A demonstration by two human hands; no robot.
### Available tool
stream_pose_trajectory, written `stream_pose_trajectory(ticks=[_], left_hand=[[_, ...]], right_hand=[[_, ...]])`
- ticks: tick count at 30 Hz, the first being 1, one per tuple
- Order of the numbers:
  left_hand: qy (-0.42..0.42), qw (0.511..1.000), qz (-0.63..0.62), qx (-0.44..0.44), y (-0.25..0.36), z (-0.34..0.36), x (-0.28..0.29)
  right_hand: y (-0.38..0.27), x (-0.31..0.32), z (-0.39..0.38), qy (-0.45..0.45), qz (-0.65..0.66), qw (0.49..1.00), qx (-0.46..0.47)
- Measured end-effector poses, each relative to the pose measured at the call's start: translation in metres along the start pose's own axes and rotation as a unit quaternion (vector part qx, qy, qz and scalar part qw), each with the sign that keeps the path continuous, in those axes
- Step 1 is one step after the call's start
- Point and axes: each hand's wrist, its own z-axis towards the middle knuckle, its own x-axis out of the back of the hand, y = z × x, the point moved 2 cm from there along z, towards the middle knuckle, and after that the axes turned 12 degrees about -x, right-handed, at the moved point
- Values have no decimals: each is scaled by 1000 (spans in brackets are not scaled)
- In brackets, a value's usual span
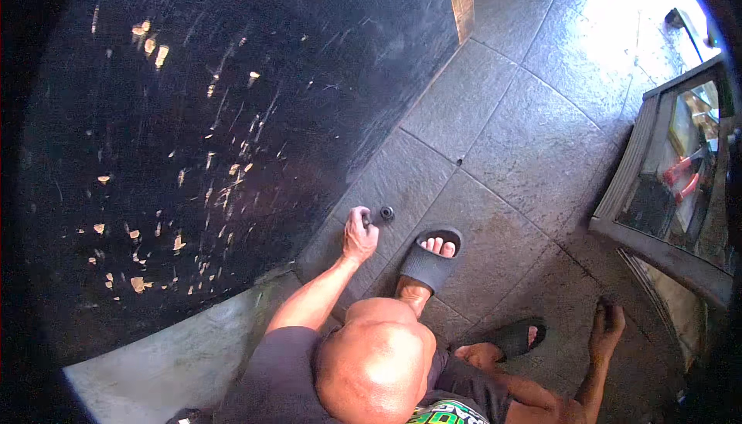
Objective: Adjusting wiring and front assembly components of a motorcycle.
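Low over the tiled floor, my left hand (359, 237) has its fingers curled round a small dark piece, mostly hidden by the fingers. Just right of those fingertips a short black round part (386, 212) with a hole in its end rests on the tile. My right hand (607, 327) hangs in shadow at the lower right, beside the glass-topped case. Its fingers are bent inward, and a dark patch shows at their tips; what they hold, if anything, is too dim to make out.
A black tabletop (232, 138), scratched and chipped, fills the upper left. To the right stands a dark-framed case (661, 232) with red-handled pliers (680, 180) in it. My feet in dark slide sandals (430, 268) are on the grey tile floor (533, 146).
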Motion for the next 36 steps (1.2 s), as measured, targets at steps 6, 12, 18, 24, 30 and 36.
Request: stream_pose_trajectory(ticks=[6,12,18,24,30,36], left_hand=[[-67,994,83,-35,37,11,-7],[-145,959,217,-111,20,19,-31],[-139,974,173,-42,21,45,-23],[-157,884,-420,130,190,114,36],[-201,594,-766,143,446,157,225],[-182,593,-764,175,604,170,403]], right_hand=[[-37,-12,7,-58,-65,993,81],[-29,-16,2,-49,-77,993,72],[-24,-28,12,-70,-97,989,92],[-149,18,-7,-232,-26,966,112],[-402,139,-81,-115,155,951,240],[-565,263,-146,16,197,948,251]])
